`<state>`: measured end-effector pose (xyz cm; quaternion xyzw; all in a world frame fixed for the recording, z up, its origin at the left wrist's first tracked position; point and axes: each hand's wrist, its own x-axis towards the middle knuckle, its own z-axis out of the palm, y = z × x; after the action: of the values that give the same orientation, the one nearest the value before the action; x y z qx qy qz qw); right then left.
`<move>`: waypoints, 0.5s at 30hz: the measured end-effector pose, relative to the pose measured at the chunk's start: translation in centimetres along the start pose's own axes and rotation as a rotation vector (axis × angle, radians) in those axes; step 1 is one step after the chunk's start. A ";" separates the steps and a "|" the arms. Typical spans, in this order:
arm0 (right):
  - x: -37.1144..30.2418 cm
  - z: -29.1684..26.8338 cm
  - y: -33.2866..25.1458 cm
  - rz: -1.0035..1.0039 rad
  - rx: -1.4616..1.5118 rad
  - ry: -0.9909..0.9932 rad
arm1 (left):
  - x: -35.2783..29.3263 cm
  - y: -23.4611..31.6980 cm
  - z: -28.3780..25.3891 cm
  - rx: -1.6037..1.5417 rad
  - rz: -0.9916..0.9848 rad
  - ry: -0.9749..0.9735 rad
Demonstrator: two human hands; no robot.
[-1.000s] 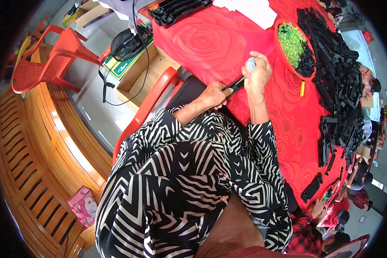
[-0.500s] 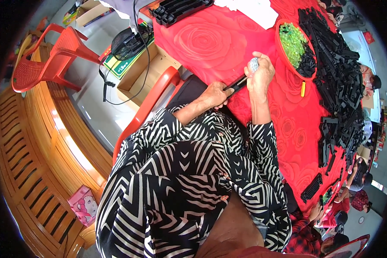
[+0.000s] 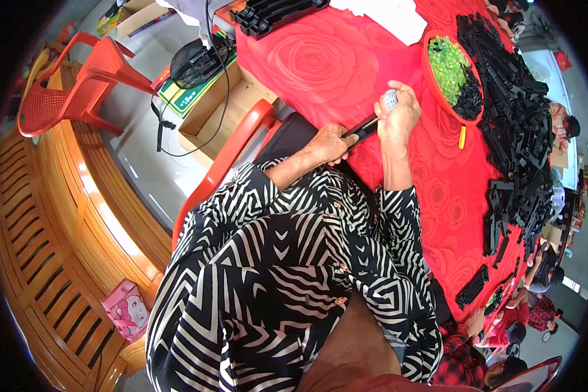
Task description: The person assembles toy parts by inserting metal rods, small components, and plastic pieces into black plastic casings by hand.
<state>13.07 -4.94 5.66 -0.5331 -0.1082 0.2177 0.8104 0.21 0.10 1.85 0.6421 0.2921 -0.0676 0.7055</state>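
Rose-patterned red cloth (image 3: 313,62) covers the desk (image 3: 441,196). At its near edge, a black plastic strip (image 3: 365,129) slants up-right from the left hand (image 3: 328,144), curled around its lower end, toward the right hand (image 3: 400,117), closed on a silvery knob (image 3: 391,99); strip contact there is unclear.

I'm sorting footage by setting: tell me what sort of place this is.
Probably a home-like room used for hand work: a slatted wooden bench, a rose-patterned red tablecloth and a heap of black parts on it.
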 end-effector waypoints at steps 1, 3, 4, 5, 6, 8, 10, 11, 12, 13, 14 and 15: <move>0.0 0.0 -0.1 0.001 0.000 -0.001 | -0.1 0.0 0.0 0.004 0.008 0.002; 0.1 -0.2 -0.3 -0.026 -0.028 0.048 | -0.4 0.5 -0.1 0.012 -0.012 -0.003; 0.3 -0.3 -0.4 -0.027 -0.027 0.050 | -0.5 0.6 -0.2 0.022 -0.032 -0.009; 0.4 -0.4 -0.4 -0.014 -0.025 0.039 | -0.4 0.5 -0.2 0.023 -0.033 -0.011; 0.5 -0.4 -0.6 -0.002 -0.023 0.027 | -0.3 0.4 -0.2 0.007 -0.027 -0.003; 0.2 -0.3 -0.5 0.001 -0.019 0.016 | 0.1 0.1 0.0 -0.008 -0.021 0.004; 0.0 -0.2 -0.3 0.005 -0.013 0.003 | 0.1 -0.1 0.0 -0.005 -0.010 0.001; 0.1 -0.2 -0.3 0.004 -0.006 0.001 | 0.2 -0.1 0.0 -0.004 -0.011 0.002; 0.1 -0.2 -0.3 0.003 0.000 -0.001 | 0.1 0.1 0.0 0.000 -0.019 -0.003; 0.1 -0.1 -0.3 0.003 0.000 -0.001 | 0.0 0.2 0.0 0.003 -0.027 -0.007; 0.1 0.0 -0.2 0.002 -0.006 0.000 | 0.2 0.0 0.0 0.003 -0.027 -0.007; 0.1 0.0 -0.1 0.002 -0.013 0.000 | 0.2 -0.1 0.1 -0.009 -0.014 -0.003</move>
<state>13.15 -4.93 5.77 -0.5385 -0.1090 0.2178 0.8067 0.33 0.09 1.68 0.6368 0.2959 -0.0721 0.7083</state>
